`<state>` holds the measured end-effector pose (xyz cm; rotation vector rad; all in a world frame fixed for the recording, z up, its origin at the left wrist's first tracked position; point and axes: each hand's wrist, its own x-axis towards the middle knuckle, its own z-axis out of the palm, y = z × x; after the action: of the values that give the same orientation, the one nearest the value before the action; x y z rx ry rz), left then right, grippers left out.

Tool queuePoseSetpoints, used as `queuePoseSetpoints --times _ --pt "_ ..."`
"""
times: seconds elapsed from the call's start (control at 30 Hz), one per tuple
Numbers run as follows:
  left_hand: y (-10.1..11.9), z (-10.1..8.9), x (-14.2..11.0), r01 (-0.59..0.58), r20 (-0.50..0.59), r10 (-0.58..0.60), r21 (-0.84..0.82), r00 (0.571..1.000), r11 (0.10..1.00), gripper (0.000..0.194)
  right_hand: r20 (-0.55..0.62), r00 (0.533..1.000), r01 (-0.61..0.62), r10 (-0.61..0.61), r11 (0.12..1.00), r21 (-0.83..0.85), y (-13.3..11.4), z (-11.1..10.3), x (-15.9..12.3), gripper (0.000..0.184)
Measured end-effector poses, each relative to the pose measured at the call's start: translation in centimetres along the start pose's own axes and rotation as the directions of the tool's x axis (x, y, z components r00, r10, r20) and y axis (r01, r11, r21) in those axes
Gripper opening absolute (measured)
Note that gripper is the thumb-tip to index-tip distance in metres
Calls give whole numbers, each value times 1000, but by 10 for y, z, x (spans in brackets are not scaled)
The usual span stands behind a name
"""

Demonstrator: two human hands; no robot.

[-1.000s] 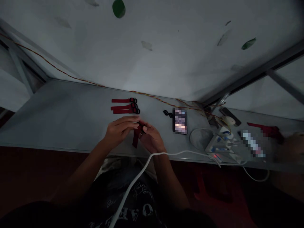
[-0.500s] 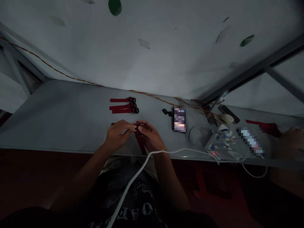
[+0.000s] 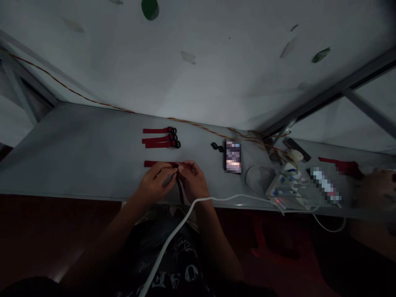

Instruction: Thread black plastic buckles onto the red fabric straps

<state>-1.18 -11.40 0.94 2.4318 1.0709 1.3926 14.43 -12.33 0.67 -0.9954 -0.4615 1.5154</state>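
Near the table's front edge, my left hand and my right hand meet fingertip to fingertip, both pinching a red strap. One end of this strap hangs down between my hands toward the edge. Just beyond my left fingers another flat red length lies on the table; whether it belongs to the same strap I cannot tell. Farther back lie three red straps with black buckles at their right ends. Two loose black buckles sit to the right.
A phone lies beside the loose buckles. A white cable crosses over my right wrist to a white power strip. At the right, a co-worker's hand is by red fabric and another phone.
My left hand has lowered slightly toward me, uncovering more of the red length behind it. My right fingers have curled in more around the strap, whose hanging end now points more straight down.
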Motion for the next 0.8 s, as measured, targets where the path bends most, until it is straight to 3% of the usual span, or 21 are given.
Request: queuePoseSetpoints --times 0.1,0.2,0.27,0.33,0.47,0.57,0.63,0.73,0.8 --pt "6 1 -1 273 -38 -294 -278 955 921 15 78 995 72 -63 991 -110 -6 -5 -1 41" --pt "9 -1 1 478 103 -515 -558 851 678 25 176 980 133 -92 961 -240 -19 -8 -4 38" --pt "10 -3 6 533 176 -559 -618 810 578 23 208 971 173 -119 948 -266 -25 -7 -6 39" --pt "11 -4 10 550 174 -595 -637 785 540 21 235 961 205 -145 946 -253 -25 -4 -6 42" --pt "13 -7 15 543 170 -609 -673 775 503 20 219 960 219 -176 956 -194 -15 -2 -3 44" --pt "13 -12 15 555 209 -569 -627 795 546 13 204 965 202 -165 964 -175 -11 -7 -1 44" --pt "11 -17 16 536 214 -509 -538 834 651 9 222 963 196 -152 962 -192 -14 -10 -1 46" --pt "9 -24 19 334 144 -302 -349 942 876 11 224 965 186 -138 961 -206 -22 -14 -3 48" --pt "8 -27 21 138 71 -123 -272 990 952 16 218 969 159 -116 968 -193 -25 -15 -4 51"
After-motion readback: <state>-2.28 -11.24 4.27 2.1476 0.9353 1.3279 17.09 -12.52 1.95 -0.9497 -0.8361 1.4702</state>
